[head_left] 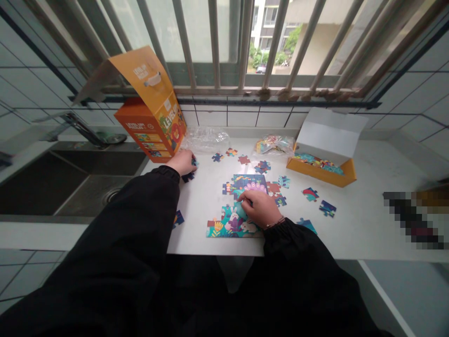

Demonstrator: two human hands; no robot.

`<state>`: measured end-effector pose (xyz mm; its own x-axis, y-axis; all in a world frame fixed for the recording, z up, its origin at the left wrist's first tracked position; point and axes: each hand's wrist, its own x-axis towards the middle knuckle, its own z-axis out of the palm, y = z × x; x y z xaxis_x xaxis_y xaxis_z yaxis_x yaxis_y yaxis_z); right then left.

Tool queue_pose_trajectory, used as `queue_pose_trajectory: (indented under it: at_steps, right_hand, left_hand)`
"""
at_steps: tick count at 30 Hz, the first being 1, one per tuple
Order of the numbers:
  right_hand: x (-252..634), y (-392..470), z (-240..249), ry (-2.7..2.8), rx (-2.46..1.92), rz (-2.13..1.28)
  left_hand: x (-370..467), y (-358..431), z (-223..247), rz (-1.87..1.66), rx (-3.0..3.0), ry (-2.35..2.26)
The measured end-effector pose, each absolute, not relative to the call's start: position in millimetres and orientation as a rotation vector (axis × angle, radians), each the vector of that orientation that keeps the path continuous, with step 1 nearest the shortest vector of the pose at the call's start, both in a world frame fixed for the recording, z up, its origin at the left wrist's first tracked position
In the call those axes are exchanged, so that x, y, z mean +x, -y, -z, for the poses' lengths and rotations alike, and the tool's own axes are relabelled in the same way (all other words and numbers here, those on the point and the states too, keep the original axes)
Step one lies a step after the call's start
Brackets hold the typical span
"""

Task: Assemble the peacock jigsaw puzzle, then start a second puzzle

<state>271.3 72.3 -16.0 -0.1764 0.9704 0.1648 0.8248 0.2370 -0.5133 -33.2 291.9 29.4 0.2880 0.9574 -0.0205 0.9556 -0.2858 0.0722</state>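
Note:
A partly joined jigsaw puzzle [231, 227] with rabbits and plants lies on the white counter in front of me. My right hand [261, 208] rests over its middle with the fingers curled in; whether anything is between them is hidden. Farther left, beside the orange box, my left hand [183, 163] closes on a dark blue puzzle piece [194, 162]. Just below that hand lies another dark piece [188, 177]. Loose puzzle pieces, such as a reddish one [244, 159] and a blue one [327, 208], are scattered around the joined part.
An orange puzzle box [150, 126] stands open at the back left, beside a sink [87, 187]. Clear plastic packaging [206, 139] and a bag of pieces [273, 145] lie along the wall. An open yellow box [321, 175] of pieces sits at the right.

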Motion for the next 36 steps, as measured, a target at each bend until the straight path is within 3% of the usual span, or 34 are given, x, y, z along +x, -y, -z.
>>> queue_pose_trajectory:
  at_steps: [10, 16, 36]
  right_hand:
    - [271.3, -73.7, 14.5, 2.069, -1.633, -0.440]
    - [271.5, -73.9, 13.2, 2.077, -1.622, -0.444]
    - [270.6, -76.8, 13.2, 2.081, -1.605, -0.444]
  left_hand:
    - [-27.3, -261.5, -34.2, -0.118, 2.466, -1.616]
    - [-10.3, -251.3, -33.2, 0.060, 2.448, -1.316]
    - [94.3, -315.9, 0.2, -0.274, 2.702, -1.247]
